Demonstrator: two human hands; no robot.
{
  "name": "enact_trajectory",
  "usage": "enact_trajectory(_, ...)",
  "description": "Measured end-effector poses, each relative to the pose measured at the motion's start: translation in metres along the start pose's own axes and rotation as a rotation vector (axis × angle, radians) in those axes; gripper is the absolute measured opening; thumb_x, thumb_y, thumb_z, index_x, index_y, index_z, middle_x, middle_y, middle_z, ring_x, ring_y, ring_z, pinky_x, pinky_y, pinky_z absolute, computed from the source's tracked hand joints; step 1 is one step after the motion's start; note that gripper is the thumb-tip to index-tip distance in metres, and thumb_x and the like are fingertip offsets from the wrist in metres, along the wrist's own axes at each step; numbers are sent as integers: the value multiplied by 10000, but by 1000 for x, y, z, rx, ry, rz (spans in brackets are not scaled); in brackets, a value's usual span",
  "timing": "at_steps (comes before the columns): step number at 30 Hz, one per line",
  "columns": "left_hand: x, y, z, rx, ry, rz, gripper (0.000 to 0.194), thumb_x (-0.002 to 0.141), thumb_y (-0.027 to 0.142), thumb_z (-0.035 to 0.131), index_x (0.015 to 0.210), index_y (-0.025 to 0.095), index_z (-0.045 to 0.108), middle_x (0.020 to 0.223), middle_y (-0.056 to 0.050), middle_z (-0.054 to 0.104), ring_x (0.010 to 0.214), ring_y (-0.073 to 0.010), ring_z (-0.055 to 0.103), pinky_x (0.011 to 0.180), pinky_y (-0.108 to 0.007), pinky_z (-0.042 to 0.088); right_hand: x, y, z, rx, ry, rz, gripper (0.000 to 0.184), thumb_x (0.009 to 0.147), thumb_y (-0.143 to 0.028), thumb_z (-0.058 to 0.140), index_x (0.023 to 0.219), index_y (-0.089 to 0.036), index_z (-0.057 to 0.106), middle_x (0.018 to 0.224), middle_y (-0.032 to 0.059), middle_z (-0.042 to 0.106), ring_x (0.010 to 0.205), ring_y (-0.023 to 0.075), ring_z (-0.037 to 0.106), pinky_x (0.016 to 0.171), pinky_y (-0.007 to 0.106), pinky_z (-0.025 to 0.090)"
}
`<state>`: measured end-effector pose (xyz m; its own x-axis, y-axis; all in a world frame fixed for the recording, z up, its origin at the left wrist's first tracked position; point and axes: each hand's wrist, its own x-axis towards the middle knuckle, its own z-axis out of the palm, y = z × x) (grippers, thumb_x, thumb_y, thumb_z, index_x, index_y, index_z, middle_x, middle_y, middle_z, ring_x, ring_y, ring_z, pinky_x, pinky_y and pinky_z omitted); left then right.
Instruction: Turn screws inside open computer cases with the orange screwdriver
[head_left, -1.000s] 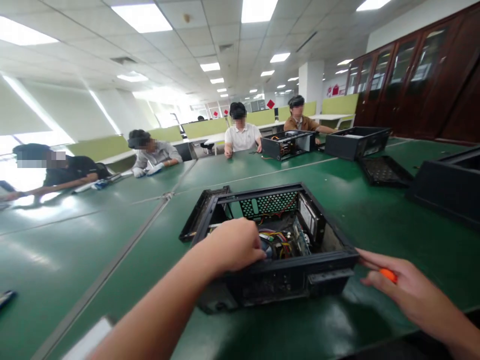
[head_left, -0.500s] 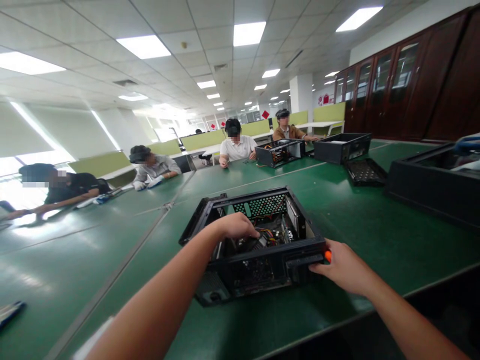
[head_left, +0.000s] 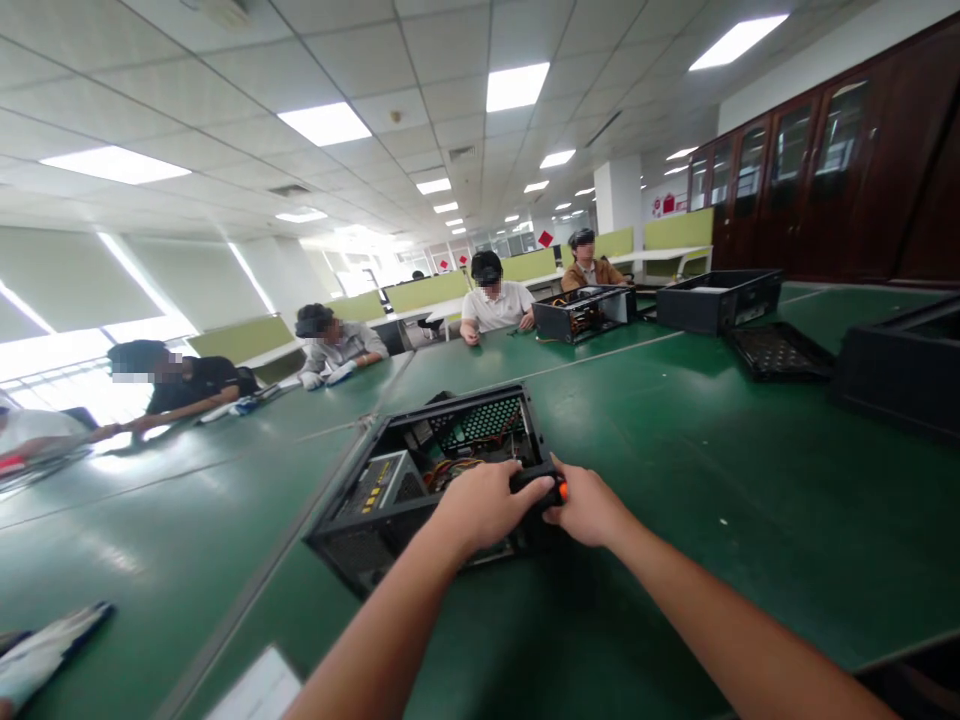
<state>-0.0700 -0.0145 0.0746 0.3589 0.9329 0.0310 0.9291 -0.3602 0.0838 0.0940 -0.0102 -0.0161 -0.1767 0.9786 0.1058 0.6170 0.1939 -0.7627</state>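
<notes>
An open black computer case (head_left: 349, 550) lies on the green table before me, turned at an angle. Inside it I see a power supply (head_left: 386, 482) with a yellow-marked label, and coloured cables (head_left: 444, 472). My left hand (head_left: 480, 505) is closed over the near rim by the right corner, thumb outside. Close beside it, my right hand (head_left: 589, 503) grips that same corner. A small orange end (head_left: 563, 490) of something shows at the right hand's fingers; the rest of it is hidden.
Another opened case (head_left: 585, 315) and a black tray-like case (head_left: 716, 300) stand across the table. A perforated black panel (head_left: 780, 350) and a large dark case (head_left: 900, 365) are at the right. Gloves (head_left: 56, 645) lie at lower left. Several people sit around.
The case has turned and shifted left. My left hand has come out of its inside onto the near rim, and my right hand has moved left with the corner.
</notes>
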Motion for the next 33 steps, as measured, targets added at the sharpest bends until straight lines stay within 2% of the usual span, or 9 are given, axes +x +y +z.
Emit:
enact_trajectory(6,1,-65,24,266,320,-216,609,908,638,289,834,183,686,939,-140,742,960,-319,669,845,-403,433,68,-56,76,-32,-66,-61,852,721,-276,734,1482,-164,368,1208,164,673,1128,324,626,894,378,489)
enact_trajectory(11,8,-141,18,369,344,-405,588,902,590,276,892,194,710,941,-149,744,967,-348,660,845,-435,423,88,-82,100,-6,-195,-131,1057,639,-374,813,1527,-175,275,1277,173,635,1184,328,589,930,383,479)
enact_trajectory(14,3,-186,7,380,329,-463,578,896,569,282,930,179,707,958,-173,739,980,-369,650,854,-458,426,73,-70,91,34,-235,-120,1094,636,-381,813,1541,-219,221,1288,171,627,1157,334,603,924,418,480)
enact_trajectory(18,-19,-241,-14,357,271,-592,587,904,545,272,1048,140,673,1168,-214,677,1159,-390,571,993,-520,359,51,-30,59,129,-271,-65,1032,672,-358,803,1534,-234,250,1239,146,660,1039,278,660,882,386,512)
enact_trajectory(22,-55,-289,-39,288,154,-725,665,894,603,262,1192,114,600,1327,-236,578,1248,-412,514,965,-561,399,43,10,22,299,-286,67,940,774,-298,722,1545,-211,192,1187,134,675,852,218,687,652,322,582)
enact_trajectory(25,-78,-318,-52,260,102,-878,688,878,603,320,1267,74,528,1409,-239,504,1302,-386,479,963,-503,439,33,23,1,549,-238,170,837,802,-298,703,1512,-198,272,1029,98,704,915,250,661,546,293,587)
enact_trajectory(29,-78,-325,-62,323,139,-999,666,933,485,235,1322,-19,433,1448,-275,440,1326,-374,457,1002,-450,435,-6,16,-17,708,-295,124,751,807,-317,701,1467,-197,363,843,40,674,916,252,646,516,270,578)
enact_trajectory(31,-62,-307,-60,398,199,-859,629,932,420,273,1356,-31,389,1473,-281,398,1356,-381,413,1047,-465,398,-37,8,-24,710,-397,95,743,792,-322,714,1458,-245,397,887,24,675,791,199,642,500,245,554)
enact_trajectory(33,-40,-269,-54,404,217,-614,605,916,385,347,1362,-20,401,1459,-266,418,1351,-364,424,1095,-455,356,-72,3,-30,631,-489,64,719,771,-326,738,1430,-297,454,953,11,695,679,139,614,537,226,533)
